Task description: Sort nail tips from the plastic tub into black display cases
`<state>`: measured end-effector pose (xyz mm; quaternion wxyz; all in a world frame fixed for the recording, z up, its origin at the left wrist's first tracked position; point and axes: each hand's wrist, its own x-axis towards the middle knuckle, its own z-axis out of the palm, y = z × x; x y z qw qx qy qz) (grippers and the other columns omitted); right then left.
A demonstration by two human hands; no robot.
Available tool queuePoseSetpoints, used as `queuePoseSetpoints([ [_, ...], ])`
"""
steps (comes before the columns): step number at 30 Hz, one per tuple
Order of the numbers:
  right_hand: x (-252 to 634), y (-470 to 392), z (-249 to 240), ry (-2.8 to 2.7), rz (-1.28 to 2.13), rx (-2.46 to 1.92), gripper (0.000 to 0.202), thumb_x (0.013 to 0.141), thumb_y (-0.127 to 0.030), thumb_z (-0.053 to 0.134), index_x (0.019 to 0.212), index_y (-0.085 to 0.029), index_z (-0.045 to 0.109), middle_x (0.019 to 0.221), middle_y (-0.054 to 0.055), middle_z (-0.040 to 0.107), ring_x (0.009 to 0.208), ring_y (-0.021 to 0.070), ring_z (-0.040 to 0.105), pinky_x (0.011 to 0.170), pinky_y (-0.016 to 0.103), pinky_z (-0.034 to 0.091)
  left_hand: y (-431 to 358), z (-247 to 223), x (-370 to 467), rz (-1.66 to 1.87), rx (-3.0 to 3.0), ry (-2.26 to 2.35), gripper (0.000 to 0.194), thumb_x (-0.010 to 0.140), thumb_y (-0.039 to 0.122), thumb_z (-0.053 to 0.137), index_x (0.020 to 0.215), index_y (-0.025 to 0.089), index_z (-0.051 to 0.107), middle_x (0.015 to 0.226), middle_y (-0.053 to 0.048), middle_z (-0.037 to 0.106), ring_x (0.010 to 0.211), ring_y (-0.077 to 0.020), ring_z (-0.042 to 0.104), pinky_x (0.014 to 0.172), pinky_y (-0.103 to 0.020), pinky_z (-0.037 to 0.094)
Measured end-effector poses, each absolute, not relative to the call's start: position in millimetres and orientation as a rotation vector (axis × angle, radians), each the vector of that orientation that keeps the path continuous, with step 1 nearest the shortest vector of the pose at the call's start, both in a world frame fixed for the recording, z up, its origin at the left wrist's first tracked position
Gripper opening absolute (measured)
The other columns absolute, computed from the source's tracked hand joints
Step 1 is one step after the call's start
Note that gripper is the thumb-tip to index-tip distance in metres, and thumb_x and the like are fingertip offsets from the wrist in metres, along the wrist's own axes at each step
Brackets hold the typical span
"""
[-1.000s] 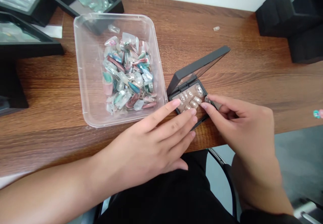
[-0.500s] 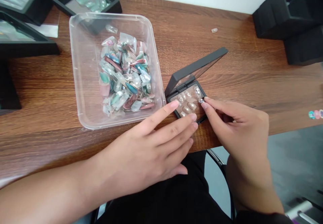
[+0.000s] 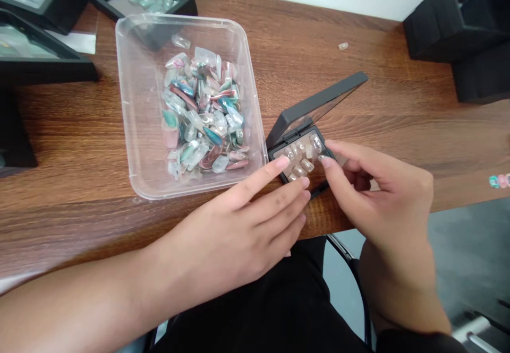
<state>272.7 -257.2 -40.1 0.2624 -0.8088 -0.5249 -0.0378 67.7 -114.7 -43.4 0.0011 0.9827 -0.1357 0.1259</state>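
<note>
A small black display case [image 3: 324,184] lies on the table with its windowed lid [image 3: 319,101] raised. Inside, several clear press-on nails [image 3: 306,165] with pale star and moon patterns sit on a light backing. My left hand [image 3: 247,225] is spread palm down, its fingertips over the case's left and front edge. At the case's right edge is my right hand [image 3: 382,188], thumb and index finger bent close together. A small silvery press-on nail [image 3: 321,157] shows at the thumb tip; the index fingertip partly hides its surroundings.
A clear plastic tub [image 3: 137,130] heaped with mixed press-on nails stands left of the case. Black frames [image 3: 48,70] crowd the far left, and black boxes [image 3: 434,29] stand at the far right. One loose clear nail [image 3: 343,46] lies near the wall.
My right thumb and index finger have parted slightly at the case's right edge, and the silvery nail shows less. The left thumb has tucked under the hand. The whole view has shifted slightly.
</note>
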Motion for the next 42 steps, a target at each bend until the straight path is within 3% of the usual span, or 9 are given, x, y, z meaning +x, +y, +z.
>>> queuePoseSetpoints([
  [4, 276.4, -247.6, -35.7, -1.710, -0.122, -2.144, 0.026, 0.100, -0.028, 0.068, 0.122, -0.022, 0.080, 0.080, 0.001, 0.077, 0.065, 0.0150, 0.067, 0.060, 0.032, 0.045, -114.0, -43.4, 68.0, 0.407, 3.094, -0.400, 0.041, 0.111, 0.028, 0.046, 0.145, 0.020, 0.066, 0.158, -0.005, 0.063, 0.152, -0.0246, 0.053, 0.141, -0.058, 0.004],
  [10, 277.7, -244.7, -41.7, -1.715, -0.193, -2.160, 0.016, 0.100, -0.028, 0.069, 0.102, -0.022, 0.083, 0.085, 0.003, 0.081, 0.072, 0.0207, 0.075, 0.060, 0.034, 0.046, -115.1, -41.9, 67.3, 0.393, 3.083, -0.388, 0.043, 0.111, 0.022, 0.041, 0.144, 0.021, 0.067, 0.155, -0.004, 0.065, 0.148, -0.0249, 0.058, 0.138, -0.054, 0.018],
  [15, 280.1, -245.9, -39.0, -1.714, -0.122, -2.141, 0.015, 0.099, -0.028, 0.071, 0.105, -0.020, 0.082, 0.083, 0.002, 0.081, 0.067, 0.0163, 0.072, 0.061, 0.032, 0.048, -114.4, -40.7, 66.0, 0.381, 3.081, -0.378, 0.042, 0.110, 0.022, 0.042, 0.144, 0.021, 0.068, 0.154, -0.004, 0.066, 0.144, -0.0250, 0.061, 0.137, -0.053, 0.020],
  [20, 284.2, -242.9, -29.6, -1.722, -0.030, -2.162, 0.008, 0.098, -0.026, 0.069, 0.095, -0.025, 0.077, 0.070, -0.004, 0.070, 0.061, 0.0123, 0.063, 0.058, 0.030, 0.043, -115.0, -42.3, 66.1, 0.383, 3.096, -0.379, 0.043, 0.109, 0.021, 0.043, 0.144, 0.020, 0.068, 0.153, -0.004, 0.067, 0.143, -0.0246, 0.063, 0.137, -0.052, 0.022],
  [25, 291.3, -236.1, -25.7, -1.777, 0.047, -2.249, 0.015, 0.097, -0.030, 0.068, 0.109, -0.026, 0.074, 0.075, -0.002, 0.068, 0.064, 0.0157, 0.063, 0.058, 0.032, 0.041, -116.1, -43.0, 66.8, 0.397, 3.099, -0.372, 0.040, 0.107, 0.026, 0.050, 0.142, 0.020, 0.069, 0.150, -0.003, 0.069, 0.141, -0.0250, 0.064, 0.137, -0.051, 0.028],
  [29, 292.6, -233.0, -22.9, -1.841, 0.017, -2.224, 0.015, 0.098, -0.031, 0.067, 0.110, -0.025, 0.075, 0.099, 0.003, 0.078, 0.085, 0.0215, 0.072, 0.073, 0.035, 0.050, -115.3, -42.3, 66.2, 0.416, 3.095, -0.364, 0.040, 0.105, 0.030, 0.055, 0.141, 0.020, 0.070, 0.148, -0.003, 0.070, 0.139, -0.0245, 0.065, 0.137, -0.050, 0.028],
  [36, 297.3, -240.3, -29.2, -1.931, -0.103, -1.965, 0.009, 0.095, -0.019, 0.073, 0.100, -0.023, 0.078, 0.081, 0.002, 0.071, 0.074, 0.0173, 0.063, 0.070, 0.033, 0.049, -118.3, -42.5, 64.1, 0.380, 3.100, -0.352, 0.044, 0.103, 0.033, 0.059, 0.143, 0.019, 0.069, 0.149, -0.006, 0.070, 0.141, -0.0276, 0.063, 0.138, -0.052, 0.023],
  [39, 306.0, -250.7, -39.1, -1.989, -0.153, -1.822, 0.023, 0.088, -0.009, 0.079, 0.106, -0.023, 0.078, 0.084, 0.003, 0.073, 0.072, 0.0163, 0.060, 0.070, 0.034, 0.050, -119.9, -44.4, 63.3, 0.365, 3.097, -0.350, 0.047, 0.102, 0.033, 0.059, 0.146, 0.017, 0.067, 0.151, -0.008, 0.068, 0.144, -0.0288, 0.061, 0.139, -0.054, 0.019],
  [42, 311.8, -259.1, -47.1, -1.995, -0.249, -1.770, 0.034, 0.083, -0.005, 0.082, 0.110, -0.025, 0.077, 0.093, 0.004, 0.079, 0.079, 0.0191, 0.067, 0.075, 0.038, 0.055, -120.1, -45.5, 63.7, 0.354, 3.095, -0.348, 0.047, 0.103, 0.033, 0.058, 0.147, 0.017, 0.066, 0.153, -0.009, 0.067, 0.145, -0.0290, 0.060, 0.139, -0.055, 0.016],
])
